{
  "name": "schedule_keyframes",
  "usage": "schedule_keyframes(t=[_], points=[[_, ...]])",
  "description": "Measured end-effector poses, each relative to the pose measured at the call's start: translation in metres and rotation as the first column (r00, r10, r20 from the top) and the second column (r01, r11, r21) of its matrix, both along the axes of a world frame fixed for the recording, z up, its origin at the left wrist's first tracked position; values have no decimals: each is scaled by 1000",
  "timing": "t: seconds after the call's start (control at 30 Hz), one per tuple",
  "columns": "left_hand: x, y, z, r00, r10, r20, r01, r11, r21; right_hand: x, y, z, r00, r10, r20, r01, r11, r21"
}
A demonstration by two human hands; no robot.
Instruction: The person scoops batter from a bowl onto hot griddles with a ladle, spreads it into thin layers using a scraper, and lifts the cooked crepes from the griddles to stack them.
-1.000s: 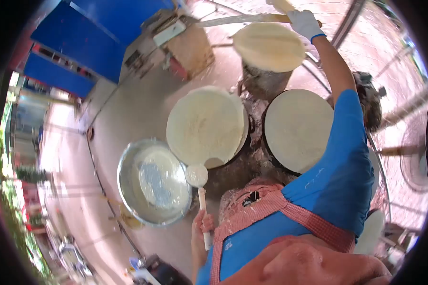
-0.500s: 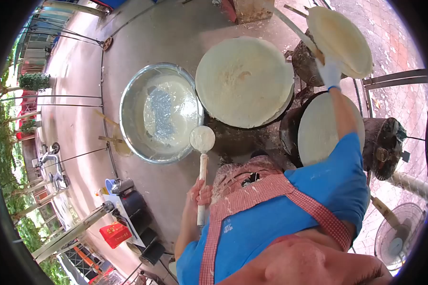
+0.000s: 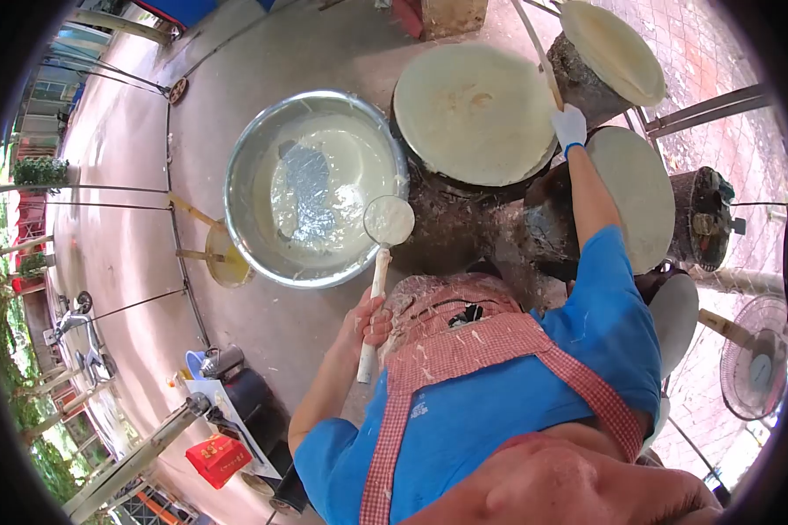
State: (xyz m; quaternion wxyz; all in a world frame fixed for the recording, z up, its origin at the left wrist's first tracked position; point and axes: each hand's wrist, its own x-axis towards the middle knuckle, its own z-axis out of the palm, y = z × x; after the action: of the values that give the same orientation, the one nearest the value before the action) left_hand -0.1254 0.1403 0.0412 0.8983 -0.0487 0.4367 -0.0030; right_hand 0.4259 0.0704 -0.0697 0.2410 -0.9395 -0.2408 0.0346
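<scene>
My left hand [image 3: 367,320] is wrapped round the pale handle of a ladle [image 3: 390,220]. The ladle's round cup, coated with pale batter, hangs over the near right rim of a wide metal basin [image 3: 241,166]. Pale batter [image 3: 359,157] lies inside the basin. In a white glove, my right hand [image 3: 570,128] is closed on the wooden handle of a long, thin, flat-looking tool [image 3: 538,48]; its far end leaves the view. That hand is at the right edge of a large round griddle [image 3: 473,114] covered by a pale sheet of batter.
Right of the big griddle stand another round griddle [image 3: 635,197] and a tilted one [image 3: 613,52], both pale on top. A fan [image 3: 756,357] is at far right. A yellowish round container [image 3: 229,261] sits left of the basin. A red box [image 3: 217,459] lies lower left.
My right hand and the long tool have moved left, from by the tilted griddle to the big griddle's edge. The ladle remains in my left hand, now closer over the basin rim. The view has shifted.
</scene>
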Motion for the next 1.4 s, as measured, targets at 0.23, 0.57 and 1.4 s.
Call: schedule_keyframes(t=[0.23, 0.57, 1.4], points=[[-31, 5, -14, 1000, 27, 2, -27, 999, -26, -81, 51, 136, 950, -86, 300, 73, 996, 55], [9, -22, -26, 988, 153, 37, -154, 988, 19, 98, 16, 233, 995, 102, 5, -100, 962, 253], [100, -46, 20, 951, 298, -81, -308, 934, -181, 246, -43, 26, 853, 227, 470, 35, 874, -485]])
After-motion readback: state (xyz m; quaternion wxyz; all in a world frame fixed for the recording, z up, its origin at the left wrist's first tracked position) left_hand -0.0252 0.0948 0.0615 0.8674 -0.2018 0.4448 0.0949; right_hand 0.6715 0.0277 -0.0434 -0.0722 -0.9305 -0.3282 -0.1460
